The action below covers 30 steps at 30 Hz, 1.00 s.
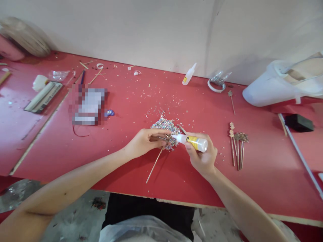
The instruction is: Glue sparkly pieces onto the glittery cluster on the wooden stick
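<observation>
Over a heap of small glittering stones (161, 124) on the red table, my left hand (146, 143) pinches a thin stick with an ornamental head, like a hairpin (154, 165). Its shaft slants down toward the table's front edge, and its head is partly hidden by my fingers. My right hand (203, 156) grips a clear glue bottle (193, 142) with a yellow label, tilted so that its nozzle points left. The nozzle tip is at the hairpin's head; I cannot tell whether it touches. A thin pale tool (182, 128) lies behind the bottle, by the stones.
Several decorated hairpins (238, 148) lie to the right, with a single one (231, 102) farther back. Another glue bottle (189, 74) stands near the wall. A white tape ring (216, 87), a white bucket (264, 84), a black block (299, 122) and a blurred rectangle (91, 106) are around.
</observation>
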Tool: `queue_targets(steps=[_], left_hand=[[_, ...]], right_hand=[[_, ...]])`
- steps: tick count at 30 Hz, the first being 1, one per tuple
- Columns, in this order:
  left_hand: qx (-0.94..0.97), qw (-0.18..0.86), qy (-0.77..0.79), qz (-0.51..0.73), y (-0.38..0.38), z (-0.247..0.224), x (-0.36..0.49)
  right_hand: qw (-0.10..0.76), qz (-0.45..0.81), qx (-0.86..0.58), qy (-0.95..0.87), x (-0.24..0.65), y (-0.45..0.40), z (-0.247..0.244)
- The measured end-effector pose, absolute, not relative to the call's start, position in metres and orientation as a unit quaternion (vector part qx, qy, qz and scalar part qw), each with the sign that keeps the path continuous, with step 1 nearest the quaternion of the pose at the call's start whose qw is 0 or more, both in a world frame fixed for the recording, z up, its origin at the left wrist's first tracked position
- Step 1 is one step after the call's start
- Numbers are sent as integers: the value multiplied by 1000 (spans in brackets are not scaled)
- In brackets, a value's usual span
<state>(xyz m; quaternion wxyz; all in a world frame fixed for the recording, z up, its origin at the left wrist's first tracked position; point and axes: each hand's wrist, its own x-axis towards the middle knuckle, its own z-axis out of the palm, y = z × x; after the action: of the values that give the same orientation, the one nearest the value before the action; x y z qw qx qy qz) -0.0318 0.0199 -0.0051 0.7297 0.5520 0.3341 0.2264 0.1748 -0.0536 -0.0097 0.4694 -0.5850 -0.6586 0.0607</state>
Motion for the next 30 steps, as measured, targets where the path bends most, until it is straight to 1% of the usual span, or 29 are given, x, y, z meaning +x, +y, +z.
queue_targets(steps=[10,17,23,30], left_hand=[[521,753,327,234,20,-7,-32],[500,766,336,226,21,-7,-32],[497,765,345,222,21,-7,-32],[499,766,339,222,22,-7,-32]], right_hand=[[471,36,-561,-680,174,-53,-7],[413,-28,-537,-735,175,-56,-7],[393,-58,-510,-763,175,-55,-5],[391,-71,-508,-764,175,-57,-6]])
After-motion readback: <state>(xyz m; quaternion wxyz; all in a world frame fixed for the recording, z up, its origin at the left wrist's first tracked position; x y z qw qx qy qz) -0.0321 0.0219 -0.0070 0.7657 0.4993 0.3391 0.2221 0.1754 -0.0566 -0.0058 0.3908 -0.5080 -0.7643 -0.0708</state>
